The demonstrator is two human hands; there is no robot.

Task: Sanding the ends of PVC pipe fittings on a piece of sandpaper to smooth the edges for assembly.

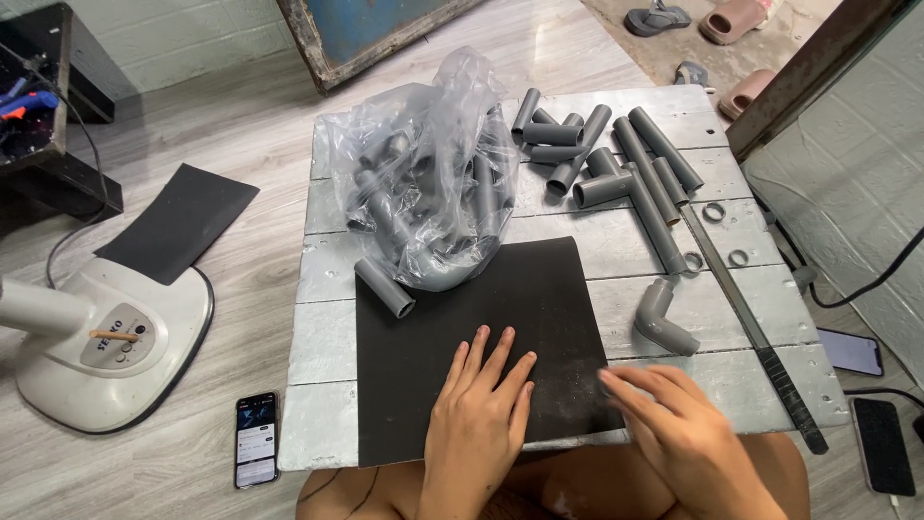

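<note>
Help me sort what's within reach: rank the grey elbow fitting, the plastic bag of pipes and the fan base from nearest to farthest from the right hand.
1. Elbow fitting: just above the right hand, on the board.
2. Bag of pipes: upper left, across the black sheet.
3. Fan base: far left, on the floor.

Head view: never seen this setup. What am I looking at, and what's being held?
There is no machine here: a camera worn on a person's head looks down at their own bare hands. They sit at a low grey board. The left hand lies flat on a black sheet, probably sandpaper; the right hand rests on the sheet's right edge. Neither holds anything. Behind the sheet are a clear bag of grey pipe pieces, loose pipe pieces, an elbow fitting, small rings and a long blade. On the floor at left: a fan base and a phone.
</note>
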